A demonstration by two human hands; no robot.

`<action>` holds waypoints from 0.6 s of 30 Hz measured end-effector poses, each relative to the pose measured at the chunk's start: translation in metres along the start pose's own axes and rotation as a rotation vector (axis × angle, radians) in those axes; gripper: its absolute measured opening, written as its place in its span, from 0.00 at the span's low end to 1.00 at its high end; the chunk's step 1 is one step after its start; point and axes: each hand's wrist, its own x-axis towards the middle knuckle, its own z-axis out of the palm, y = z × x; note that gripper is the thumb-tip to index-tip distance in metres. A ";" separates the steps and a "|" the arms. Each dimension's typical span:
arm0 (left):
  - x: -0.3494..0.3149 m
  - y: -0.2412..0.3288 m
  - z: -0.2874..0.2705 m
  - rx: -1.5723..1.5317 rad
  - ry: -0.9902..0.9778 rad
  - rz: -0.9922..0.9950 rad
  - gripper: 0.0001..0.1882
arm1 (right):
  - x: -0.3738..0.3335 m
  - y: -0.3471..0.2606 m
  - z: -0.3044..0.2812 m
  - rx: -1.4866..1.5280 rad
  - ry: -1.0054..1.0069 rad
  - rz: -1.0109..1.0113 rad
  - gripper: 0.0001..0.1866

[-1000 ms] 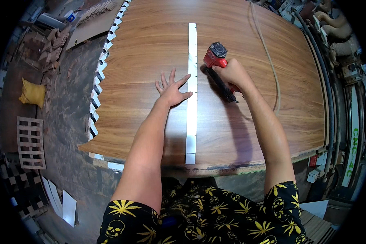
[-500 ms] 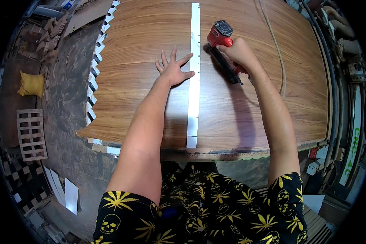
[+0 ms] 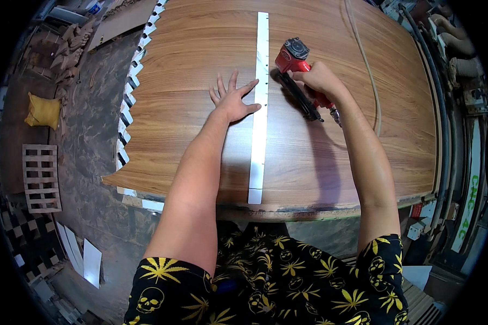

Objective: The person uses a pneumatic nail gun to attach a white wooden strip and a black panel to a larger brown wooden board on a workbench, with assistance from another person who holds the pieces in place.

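A long, narrow white strip (image 3: 258,146) with small dark marks along its right edge lies across a wood-grain panel (image 3: 184,59), running from near to far. With fingers spread, my left hand (image 3: 234,103) rests on the panel at the strip's left side, thumb and forefinger tips touching its edge. My right hand (image 3: 322,81) grips a red and black air nail gun (image 3: 294,51) by its handle. The gun is right of the strip and apart from it, its dark magazine slanting down toward me. Its shadow falls on the panel.
The panel's left side has a zigzag edge (image 3: 126,116) with white pieces under it. A pale air hose (image 3: 370,65) curves over the right side. Machine rails (image 3: 444,124) stand beyond the right edge. On the floor at left are a yellow cushion (image 3: 42,110) and a wooden lattice (image 3: 40,179).
The whole view has shifted slightly, so the strip and panel sit a little lower. The nail gun has tilted a little in my right hand. My left hand keeps its place against the strip.
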 end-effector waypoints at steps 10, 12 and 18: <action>0.000 0.002 -0.001 -0.011 -0.012 -0.013 0.44 | 0.010 0.008 0.000 0.231 -0.071 -0.009 0.17; 0.000 0.003 -0.001 -0.014 -0.015 -0.014 0.44 | 0.012 0.008 0.003 0.220 -0.078 -0.022 0.18; 0.005 -0.005 0.008 0.009 0.011 0.001 0.46 | 0.011 0.002 0.009 0.181 -0.082 -0.066 0.19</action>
